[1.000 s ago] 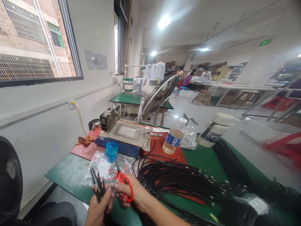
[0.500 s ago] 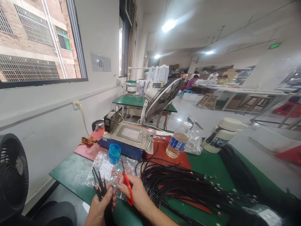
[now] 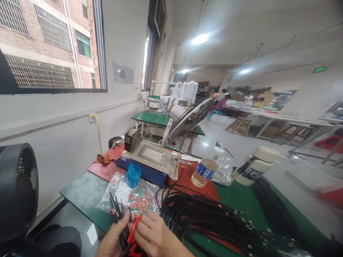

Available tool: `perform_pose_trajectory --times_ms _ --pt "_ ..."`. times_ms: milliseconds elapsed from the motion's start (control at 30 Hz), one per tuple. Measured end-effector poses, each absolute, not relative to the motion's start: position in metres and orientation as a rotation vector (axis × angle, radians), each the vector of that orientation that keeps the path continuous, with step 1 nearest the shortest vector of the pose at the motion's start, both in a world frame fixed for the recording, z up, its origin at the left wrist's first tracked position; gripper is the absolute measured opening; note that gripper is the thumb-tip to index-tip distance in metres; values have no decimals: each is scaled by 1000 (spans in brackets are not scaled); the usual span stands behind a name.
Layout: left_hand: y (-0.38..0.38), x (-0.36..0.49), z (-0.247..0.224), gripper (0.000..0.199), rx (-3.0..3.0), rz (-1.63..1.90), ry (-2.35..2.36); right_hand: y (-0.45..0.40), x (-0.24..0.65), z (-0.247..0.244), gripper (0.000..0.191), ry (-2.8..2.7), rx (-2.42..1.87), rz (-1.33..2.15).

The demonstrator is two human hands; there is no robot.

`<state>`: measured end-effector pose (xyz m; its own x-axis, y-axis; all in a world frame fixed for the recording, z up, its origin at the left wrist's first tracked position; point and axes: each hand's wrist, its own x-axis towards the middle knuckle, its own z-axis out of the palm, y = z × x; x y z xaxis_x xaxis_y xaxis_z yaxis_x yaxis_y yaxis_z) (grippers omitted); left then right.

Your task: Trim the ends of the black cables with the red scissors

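Observation:
My left hand [image 3: 112, 238] is closed around a bundle of black cables [image 3: 115, 210], whose stripped ends point up and away from me. Beside it, my right hand [image 3: 154, 233] grips red-handled scissors [image 3: 134, 230], with the handles slanting down between the two hands. The fingertips of both hands meet at the end of one cable, and what they pinch there is too small to make out. Just beyond the hands, small red and pale bits [image 3: 140, 201] lie scattered on a clear plastic bag [image 3: 107, 200]. A blue cup [image 3: 133, 176] stands on the bag's far part.
A large pile of black cables [image 3: 198, 217] covers the table's right side. Behind the bag sits a blue machine with a metal top [image 3: 152, 159]. A bottle of liquid [image 3: 204, 173] and a cream jug [image 3: 252, 167] stand farther right. A black fan [image 3: 18, 189] is at left.
My right hand has come in against the left. The scissors pointed upward before and now hang tilted down in the palm. The whole view has shifted slightly.

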<state>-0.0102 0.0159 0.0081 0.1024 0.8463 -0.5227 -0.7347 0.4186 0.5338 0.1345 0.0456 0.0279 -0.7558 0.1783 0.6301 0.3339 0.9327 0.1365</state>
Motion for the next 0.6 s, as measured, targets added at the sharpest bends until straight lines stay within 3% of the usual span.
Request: perform_pose_trajectory --times_ms 233,433,533,600 --pt "29 -25 15 37 186 1417 992 79 137 43 26 -2112 -625 -101" --pt "35 -52 21 30 138 1428 634 119 137 80 22 -1501 -974 416" --pt "27 -60 21 29 108 1291 497 130 142 109 33 -1029 -969 556" --pt "23 -59 18 27 122 1258 497 136 141 118 36 -1048 -962 654"
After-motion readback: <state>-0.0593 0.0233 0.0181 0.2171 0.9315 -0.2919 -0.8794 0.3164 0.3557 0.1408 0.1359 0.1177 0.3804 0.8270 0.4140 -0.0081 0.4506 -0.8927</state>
